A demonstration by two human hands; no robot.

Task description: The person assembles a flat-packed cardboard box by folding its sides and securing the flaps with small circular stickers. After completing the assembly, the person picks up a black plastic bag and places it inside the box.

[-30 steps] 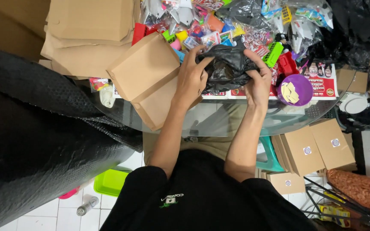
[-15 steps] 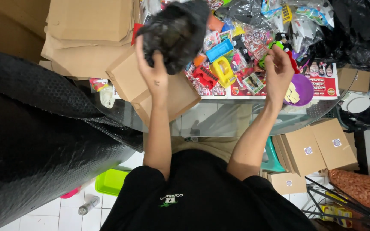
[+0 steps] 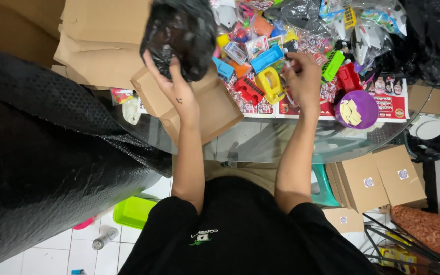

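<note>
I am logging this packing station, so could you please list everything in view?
Bundle: one, black plastic wrap, held up over the boxes at the left.
Flat boxes: a stack, brown cardboard, upper left of the table.
Toys: many, mixed colours, heaped on the table.
Bowl: one, purple, right of the toys.
Table: one, clear glass.
Bubble wrap: one big roll, black, at the left.
Small boxes: several, brown, under the table at the right.
Tray: one, green, on the floor.
Left hand: grip shut on the bundle.
Right hand: among the toys; grip unclear.
</note>
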